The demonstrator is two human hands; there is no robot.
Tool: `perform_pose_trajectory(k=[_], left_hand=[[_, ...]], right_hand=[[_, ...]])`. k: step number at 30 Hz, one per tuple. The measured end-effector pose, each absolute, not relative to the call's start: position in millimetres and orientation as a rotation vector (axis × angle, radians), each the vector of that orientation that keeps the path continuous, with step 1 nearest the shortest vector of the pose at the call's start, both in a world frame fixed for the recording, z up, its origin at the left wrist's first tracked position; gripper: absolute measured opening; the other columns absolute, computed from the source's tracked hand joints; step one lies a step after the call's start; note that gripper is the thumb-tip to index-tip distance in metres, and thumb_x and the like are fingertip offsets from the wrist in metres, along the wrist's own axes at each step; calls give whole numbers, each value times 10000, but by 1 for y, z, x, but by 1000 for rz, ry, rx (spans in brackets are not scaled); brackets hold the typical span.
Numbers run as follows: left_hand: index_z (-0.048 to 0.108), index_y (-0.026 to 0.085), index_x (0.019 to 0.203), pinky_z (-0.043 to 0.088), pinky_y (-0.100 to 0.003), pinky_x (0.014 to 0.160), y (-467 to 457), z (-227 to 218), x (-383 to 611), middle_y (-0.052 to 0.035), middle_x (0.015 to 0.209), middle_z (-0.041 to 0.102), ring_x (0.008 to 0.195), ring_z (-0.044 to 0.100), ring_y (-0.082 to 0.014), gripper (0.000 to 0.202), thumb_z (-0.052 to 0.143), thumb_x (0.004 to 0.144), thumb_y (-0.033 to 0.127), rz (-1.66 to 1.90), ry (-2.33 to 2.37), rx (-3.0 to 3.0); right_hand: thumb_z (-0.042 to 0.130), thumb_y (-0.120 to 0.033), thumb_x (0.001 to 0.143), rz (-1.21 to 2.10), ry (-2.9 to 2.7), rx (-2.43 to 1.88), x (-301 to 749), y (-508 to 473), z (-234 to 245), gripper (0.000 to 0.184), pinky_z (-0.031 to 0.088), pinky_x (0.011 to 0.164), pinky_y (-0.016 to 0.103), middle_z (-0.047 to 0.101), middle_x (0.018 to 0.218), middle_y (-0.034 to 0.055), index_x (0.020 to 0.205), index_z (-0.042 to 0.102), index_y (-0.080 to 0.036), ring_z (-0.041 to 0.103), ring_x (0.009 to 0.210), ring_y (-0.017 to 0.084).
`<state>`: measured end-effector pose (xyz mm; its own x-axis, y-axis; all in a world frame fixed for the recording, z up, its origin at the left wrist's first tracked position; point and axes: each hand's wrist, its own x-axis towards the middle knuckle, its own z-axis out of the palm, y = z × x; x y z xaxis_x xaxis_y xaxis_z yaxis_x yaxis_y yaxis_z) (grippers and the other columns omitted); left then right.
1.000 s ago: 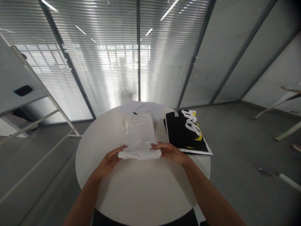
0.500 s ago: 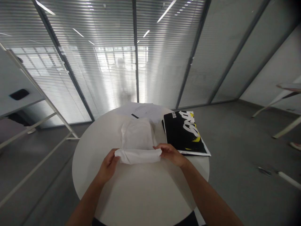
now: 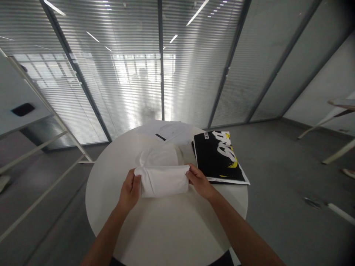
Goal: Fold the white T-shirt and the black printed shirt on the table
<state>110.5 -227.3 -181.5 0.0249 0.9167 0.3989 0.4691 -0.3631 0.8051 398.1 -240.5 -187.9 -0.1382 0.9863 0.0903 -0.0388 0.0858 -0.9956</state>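
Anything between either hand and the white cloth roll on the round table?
Nothing visible. The left hand and right hand each grip an end of the white rolled cloth on the round white table. The black printed flat package lies off to the right, clear of the roll.

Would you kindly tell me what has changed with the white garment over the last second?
The left hand and right hand rolled the near end of the white garment further away: the roll is thicker, the flat part beyond shorter. Both keep their grip. The black printed garment and papers stayed put.
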Motion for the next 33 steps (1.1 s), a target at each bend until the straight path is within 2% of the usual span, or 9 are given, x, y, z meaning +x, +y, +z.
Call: perform_pose_trajectory(k=[8,13,19,21,23,26,28,30,33], left_hand=[[463,224,853,419,-305,727,-188,-172,123,-15,773,560,757,563,-182,288,314,961,446,1163,1626,1781],[514,217,901,431,-322,708,-168,-188,119,-37,749,597,717,585,-191,286,317,960,415,984,1724,1794],[553,217,1153,459,-370,811,-173,-198,108,-117,965,669,888,643,-232,365,337,951,431,1076,1730,1693],[521,215,1243,474,-391,816,-180,-197,106,-114,979,680,884,655,-246,447,412,914,497,1005,1687,1671],[469,223,1343,471,-421,874,-187,-195,105,-130,1100,673,981,652,-275,590,560,835,508,918,1599,1708],[455,234,1400,353,-449,1066,-194,-193,104,-139,1392,524,1286,488,-295,668,655,782,388,926,1441,1794],[472,227,1400,287,-457,1116,-194,-191,101,-128,1438,483,1353,415,-283,615,613,813,343,957,1387,1786],[472,224,1405,316,-459,1096,-194,-188,97,-132,1399,524,1307,472,-281,593,581,833,338,945,1382,1750],[444,226,1415,449,-397,955,-196,-184,91,-148,1332,567,1098,621,-242,589,546,844,328,949,1417,1675]], right_hand=[[369,-544,930,733,-1407,-1361,369,-200,-176,369,424,695,289,551,790,15,846,508,-212,520,761,174],[291,-460,949,576,-1341,-1573,361,-183,-190,320,448,762,346,600,828,57,858,494,-230,560,813,213],[343,-471,935,611,-1292,-1628,358,-188,-204,330,468,809,360,644,888,75,998,540,-214,622,869,225],[481,-483,871,688,-1310,-1597,356,-192,-205,389,480,819,370,643,924,72,1134,507,-197,630,878,228],[610,-389,783,704,-1374,-1526,354,-196,-205,539,465,903,384,619,1091,97,1255,446,-186,607,1001,236],[585,-263,775,592,-1483,-1397,351,-201,-202,582,358,1062,401,497,1331,129,1325,412,-180,479,1232,238],[517,-264,829,552,-1496,-1369,352,-204,-198,506,330,1088,410,486,1353,129,1322,435,-182,451,1268,233],[483,-290,862,552,-1465,-1410,354,-206,-192,455,357,1065,414,523,1321,123,1304,469,-188,485,1232,233],[486,-329,868,568,-1401,-1516,360,-204,-188,435,420,987,413,597,1230,113,1279,517,-191,559,1118,239]])
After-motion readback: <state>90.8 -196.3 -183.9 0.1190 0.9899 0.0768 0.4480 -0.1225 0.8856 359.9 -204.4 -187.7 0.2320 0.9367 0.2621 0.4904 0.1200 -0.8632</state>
